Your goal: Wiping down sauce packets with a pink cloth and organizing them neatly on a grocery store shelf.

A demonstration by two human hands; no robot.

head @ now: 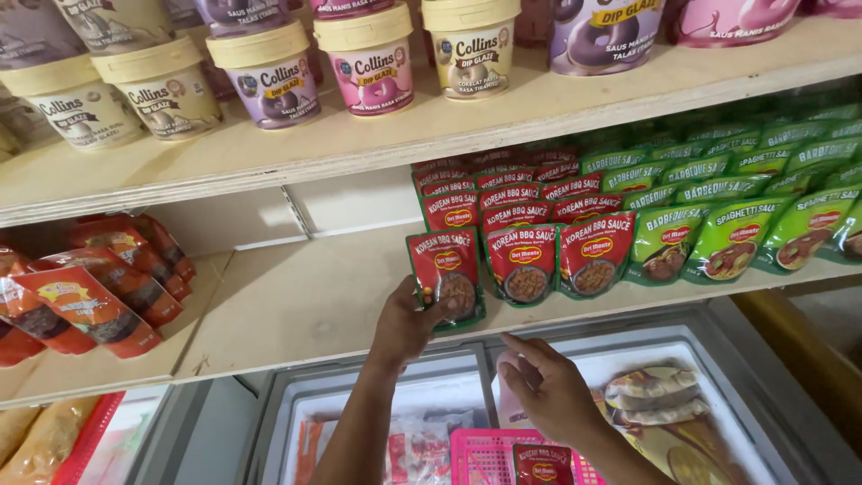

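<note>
Red sauce pouches (525, 260) edged green, green sauce pouches (732, 238), orange-red packets (85, 310), cream-lidded tubs (269, 76), pink basket (485, 454)

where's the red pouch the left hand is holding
In the head view, the red pouch stands at the front edge of the lower shelf, centre frame, left end of the red pouch row, held by the left hand.

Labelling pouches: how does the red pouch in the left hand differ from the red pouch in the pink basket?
The red sauce pouch in the left hand stands upright at the wooden shelf edge, held by the left hand; the red pouch in the pink plastic basket sits lower, untouched and partly cropped. Both share the same red design.
</note>
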